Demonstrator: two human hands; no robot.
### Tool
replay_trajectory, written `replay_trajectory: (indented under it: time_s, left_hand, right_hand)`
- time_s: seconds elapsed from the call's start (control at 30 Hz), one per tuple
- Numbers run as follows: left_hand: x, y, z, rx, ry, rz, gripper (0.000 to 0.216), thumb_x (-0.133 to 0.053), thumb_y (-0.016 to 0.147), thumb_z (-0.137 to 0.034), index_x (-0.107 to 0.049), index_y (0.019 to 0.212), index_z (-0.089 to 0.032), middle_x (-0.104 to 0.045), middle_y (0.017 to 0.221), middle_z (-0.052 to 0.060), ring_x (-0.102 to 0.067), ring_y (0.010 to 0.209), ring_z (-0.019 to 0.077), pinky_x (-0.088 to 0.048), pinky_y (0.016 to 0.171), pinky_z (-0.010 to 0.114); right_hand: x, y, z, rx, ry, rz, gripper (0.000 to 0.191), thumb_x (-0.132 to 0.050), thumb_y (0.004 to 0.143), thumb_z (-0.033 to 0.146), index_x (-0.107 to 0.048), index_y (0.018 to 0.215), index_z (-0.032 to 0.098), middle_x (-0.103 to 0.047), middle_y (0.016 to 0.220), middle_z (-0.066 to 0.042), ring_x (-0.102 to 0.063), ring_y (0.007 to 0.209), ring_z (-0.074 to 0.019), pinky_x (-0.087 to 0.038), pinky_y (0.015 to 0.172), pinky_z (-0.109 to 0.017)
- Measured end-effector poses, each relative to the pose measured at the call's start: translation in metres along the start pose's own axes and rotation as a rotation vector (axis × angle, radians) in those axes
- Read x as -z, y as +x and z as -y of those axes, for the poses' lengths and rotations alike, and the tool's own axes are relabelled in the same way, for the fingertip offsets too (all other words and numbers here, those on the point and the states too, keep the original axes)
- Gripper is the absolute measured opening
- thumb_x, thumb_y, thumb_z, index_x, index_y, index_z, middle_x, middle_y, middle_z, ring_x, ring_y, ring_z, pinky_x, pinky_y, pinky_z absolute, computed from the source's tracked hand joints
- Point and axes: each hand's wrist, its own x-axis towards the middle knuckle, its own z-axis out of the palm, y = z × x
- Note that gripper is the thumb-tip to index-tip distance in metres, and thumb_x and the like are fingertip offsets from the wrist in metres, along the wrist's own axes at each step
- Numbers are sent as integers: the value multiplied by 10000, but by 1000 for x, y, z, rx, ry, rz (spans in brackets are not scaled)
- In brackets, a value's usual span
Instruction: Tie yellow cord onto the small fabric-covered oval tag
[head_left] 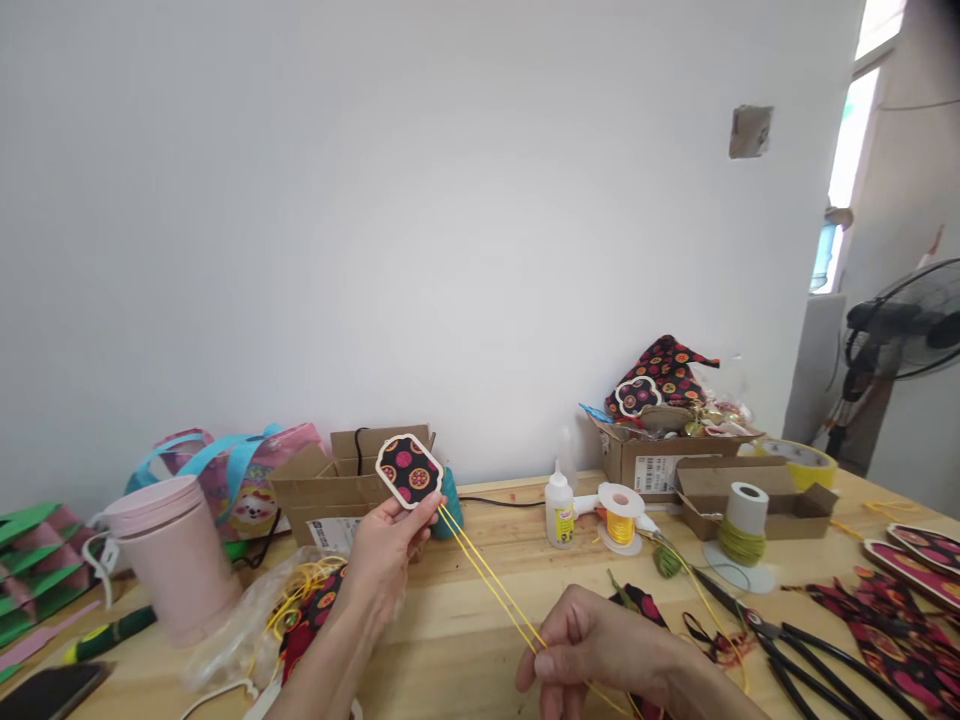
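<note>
My left hand (390, 550) pinches a small wooden-framed pendant (409, 470) by its lower right edge. Its face is dark cloth with pink and orange round patterns, edged in pale wood. Two strands of yellow cord (487, 572) run taut from that edge down to the right. Lower down, my right hand (581, 650) pinches these strands between thumb and fingers, and loose cord trails below it. Dark patterned cloth (641, 605) lies partly hidden behind my right hand. Near my left forearm are a clear plastic bag (240, 625) and loose yellow cord (300, 590).
Black-handled scissors (795, 630) lie at right, near a green cord spool (742, 535). A glue bottle (559, 508) and yellow cord spool (621, 520) stand mid-table. Cardboard boxes (637, 460) line the wall. At left are a pink canister (172, 560) and a phone (56, 690).
</note>
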Motion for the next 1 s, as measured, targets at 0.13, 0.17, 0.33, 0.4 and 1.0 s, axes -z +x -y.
replay_trajectory:
  time_s: [0.13, 0.17, 0.33, 0.4, 1.0]
  left_hand:
    - [1, -9, -7, 2, -38, -3, 180, -739, 525, -139, -653, 681, -115, -647, 588, -2, -518, 447, 31, -417, 399, 82]
    - [1, -11, -7, 8, -42, 2, 173, -735, 531, -130, -653, 683, -112, -648, 591, 1, -518, 446, 32, -420, 396, 82]
    - [-1, -17, -2, 45, -68, 54, 219, -766, 494, -148, -652, 675, -100, -642, 593, 11, -520, 454, 39, -436, 405, 96]
    - [-3, -19, 2, 66, -70, 81, 257, -788, 456, -172, -651, 663, -101, -630, 571, 4, -507, 443, 38, -433, 407, 103]
    - [-42, -42, 74, 344, -197, 265, 267, -763, 529, -207, -595, 717, -118, -658, 636, 47, -605, 603, 132, -471, 565, 211]
  right_hand:
    - [5, -6, 2, 26, -32, 49, 205, -574, 753, 293, -663, 811, 119, -637, 603, -19, -540, 461, -57, -404, 497, -149]
    - [6, -7, 2, 20, -43, 49, 200, -573, 753, 290, -665, 810, 122, -634, 601, -16, -541, 464, -56, -406, 505, -150]
    - [8, -3, -3, 21, -147, 48, 259, -596, 714, 337, -657, 862, 133, -628, 629, -17, -554, 520, -81, -420, 570, -198]
    - [8, 2, -5, 151, -274, -134, 313, -597, 697, 357, -637, 911, 132, -641, 751, -51, -565, 627, -122, -421, 616, -236]
    - [0, 31, -30, 518, -961, -628, 288, -478, 782, 273, -500, 522, 152, -450, 546, 21, -416, 553, -94, -292, 523, -189]
